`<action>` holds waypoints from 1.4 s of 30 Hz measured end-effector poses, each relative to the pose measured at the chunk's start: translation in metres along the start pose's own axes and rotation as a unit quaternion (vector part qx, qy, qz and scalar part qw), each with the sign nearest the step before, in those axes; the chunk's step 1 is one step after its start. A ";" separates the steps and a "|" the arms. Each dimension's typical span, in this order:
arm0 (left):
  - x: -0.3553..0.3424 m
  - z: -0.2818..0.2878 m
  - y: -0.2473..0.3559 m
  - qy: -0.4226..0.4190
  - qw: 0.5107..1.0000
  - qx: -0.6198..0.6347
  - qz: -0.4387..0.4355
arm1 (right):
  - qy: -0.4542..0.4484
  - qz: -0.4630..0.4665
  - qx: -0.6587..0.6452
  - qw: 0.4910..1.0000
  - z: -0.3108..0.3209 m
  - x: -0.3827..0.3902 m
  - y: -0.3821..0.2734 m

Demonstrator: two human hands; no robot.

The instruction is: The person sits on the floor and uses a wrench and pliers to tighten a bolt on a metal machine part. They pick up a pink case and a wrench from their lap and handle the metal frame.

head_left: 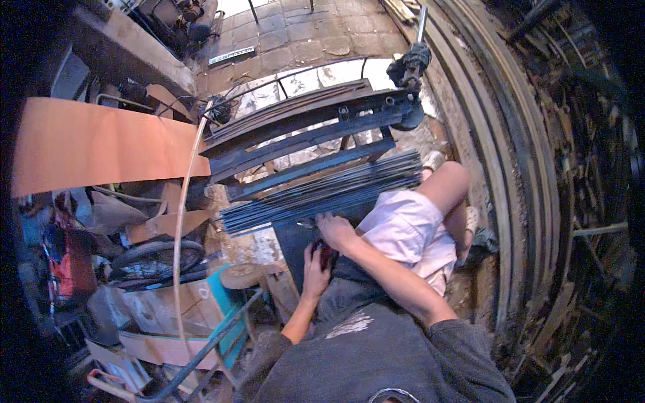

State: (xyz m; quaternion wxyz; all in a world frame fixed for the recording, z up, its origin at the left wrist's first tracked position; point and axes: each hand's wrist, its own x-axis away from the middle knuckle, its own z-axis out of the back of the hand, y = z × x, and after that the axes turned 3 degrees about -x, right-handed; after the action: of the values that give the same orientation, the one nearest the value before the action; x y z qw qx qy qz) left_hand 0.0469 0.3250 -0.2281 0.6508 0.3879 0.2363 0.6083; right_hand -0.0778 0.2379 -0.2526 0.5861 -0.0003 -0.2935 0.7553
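Note:
My left hand is closed round a small dark red object, whose kind I cannot make out, close to my lap. Just above it, my right hand has its fingers drawn together beside a small shiny bit. What the right fingers hold is too small to tell. A bundle of thin dark metal rods lies crosswise just beyond both hands. Under the hands is a dark flat surface.
Behind the rods stands a dark metal frame with an upright handle at its right end. An orange sheet juts in from the left, above a wheel. Long beams run along the right. A bent pale strip crosses the left side.

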 end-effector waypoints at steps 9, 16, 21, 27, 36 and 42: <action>-0.037 0.050 0.007 0.229 0.970 0.071 0.051 | 0.138 -0.036 -0.346 0.927 0.135 0.059 -0.020; -0.120 0.089 0.086 0.310 0.931 0.142 -0.132 | 0.113 -0.166 -0.515 0.833 0.195 0.032 0.022; -0.183 0.123 0.141 0.400 0.850 0.113 -0.323 | 0.120 -0.109 -0.524 0.836 0.216 0.002 0.047; -0.187 0.082 0.146 0.314 0.853 0.274 -0.315 | 0.053 -0.131 -0.525 0.839 0.236 -0.002 0.066; -0.186 0.027 0.191 0.133 0.840 0.514 0.115 | 0.087 -0.135 -0.413 0.897 0.241 -0.004 0.081; -0.189 0.023 0.194 0.071 0.762 0.623 0.161 | 0.036 -0.225 -0.378 0.897 0.255 -0.004 0.081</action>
State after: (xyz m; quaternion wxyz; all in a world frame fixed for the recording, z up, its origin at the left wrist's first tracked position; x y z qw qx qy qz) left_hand -0.0811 0.1274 -0.0919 0.1394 0.6960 0.5426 0.4490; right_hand -0.2356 0.1102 -0.0788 0.7065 -0.1831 -0.5273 0.4351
